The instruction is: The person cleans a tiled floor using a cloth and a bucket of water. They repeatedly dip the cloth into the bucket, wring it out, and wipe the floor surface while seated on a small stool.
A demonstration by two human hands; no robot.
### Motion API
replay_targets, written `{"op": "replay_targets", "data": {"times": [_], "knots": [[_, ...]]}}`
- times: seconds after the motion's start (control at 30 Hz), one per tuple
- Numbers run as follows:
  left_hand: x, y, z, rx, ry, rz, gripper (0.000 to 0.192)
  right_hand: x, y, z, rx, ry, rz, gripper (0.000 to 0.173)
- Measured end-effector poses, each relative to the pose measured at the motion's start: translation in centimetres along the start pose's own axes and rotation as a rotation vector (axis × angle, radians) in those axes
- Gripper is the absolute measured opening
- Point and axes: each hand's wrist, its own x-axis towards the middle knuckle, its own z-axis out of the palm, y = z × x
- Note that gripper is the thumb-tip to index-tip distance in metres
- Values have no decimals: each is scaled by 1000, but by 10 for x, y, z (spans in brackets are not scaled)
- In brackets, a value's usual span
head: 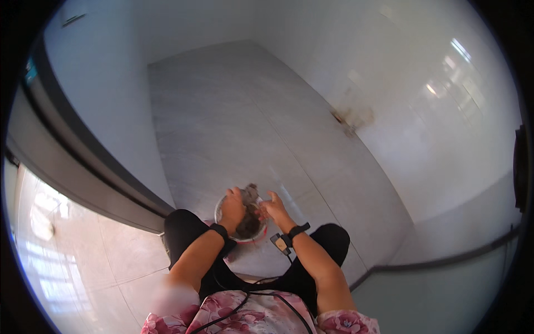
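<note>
A round white bucket with a red part along its right side stands on the floor between my knees. Dark, murky contents show inside it. My left hand is over the bucket's left part, its fingers curled at a wet-looking grey-brown cloth that reaches over the far rim; whether they grip it cannot be told. At the right rim is my right hand, its fingers spread and its fingertips close to the cloth. Both wrists wear black bands, and a small device hangs by the right one.
Grey floor tiles stretch ahead between white walls. A brown stain marks the foot of the right wall. A door frame runs along my left, with brighter tiles beyond. A dark-edged glass panel is at lower right. Black cables cross my lap.
</note>
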Motion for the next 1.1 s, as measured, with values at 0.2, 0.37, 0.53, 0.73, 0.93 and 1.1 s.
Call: {"op": "replay_targets", "data": {"times": [0.2,0.37,0.53,0.73,0.93,1.1], "knots": [[11,28,-18,-322,-131,167,69,-3,-3,8,216,3,51,51],[17,34,-18,-507,-511,331,59,-6,-13,-1,143,217,-134,42],[29,17,11,-863,-549,264,59,-16,-55,-69,-221,306,-311,35],[30,29,71,-99,-670,472,43,-57,-126,-286,-562,605,-490,33],[4,-1,148,716,-450,1206,37,-74,-117,-413,-526,817,-289,45],[7,1,179,928,-654,1131,37,-18,-59,-450,-641,772,-139,44]]}}
